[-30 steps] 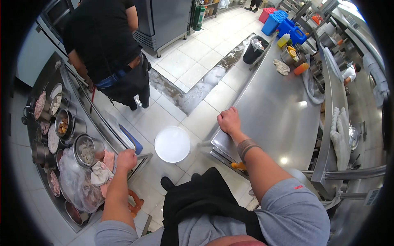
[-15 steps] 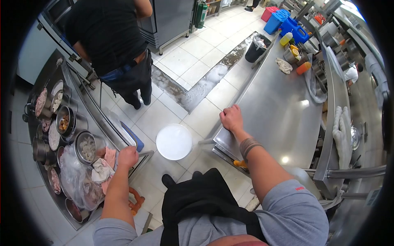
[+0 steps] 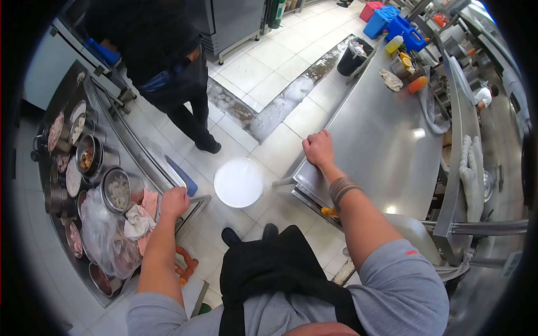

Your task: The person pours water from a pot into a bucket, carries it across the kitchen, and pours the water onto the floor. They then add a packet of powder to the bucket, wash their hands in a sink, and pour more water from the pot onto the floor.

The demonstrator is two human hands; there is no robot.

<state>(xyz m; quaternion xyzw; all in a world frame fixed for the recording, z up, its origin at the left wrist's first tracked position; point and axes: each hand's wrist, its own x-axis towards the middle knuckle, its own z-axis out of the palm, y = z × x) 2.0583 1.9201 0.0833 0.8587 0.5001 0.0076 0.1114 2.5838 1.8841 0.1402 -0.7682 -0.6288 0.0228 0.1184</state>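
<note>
My left hand (image 3: 175, 203) is closed over the edge of the steel table on the left (image 3: 131, 148). Beside it lie a crumpled white cloth (image 3: 139, 220) and a pink cloth (image 3: 149, 203), next to a metal pot of pale pieces (image 3: 119, 192) and a clear plastic bag (image 3: 106, 235). On the other side, my right hand (image 3: 318, 148) grips the near-left edge of a bare-topped steel table (image 3: 375, 151), its fingertips partly hidden. A round white bucket or lid (image 3: 239, 182) sits on the floor between the two tables.
A person in black (image 3: 162, 73) stands ahead on the left. Wet, soapy floor (image 3: 280, 109) runs toward a black bin (image 3: 352, 59). An orange bottle (image 3: 417, 84), a yellow squeeze bottle (image 3: 394, 44) and a rag (image 3: 391, 80) stand or lie at the right table's far end.
The person in black has shifted their legs, one foot now nearer the white round container. My view has tilted slightly. Both my hands stay on the table edges.
</note>
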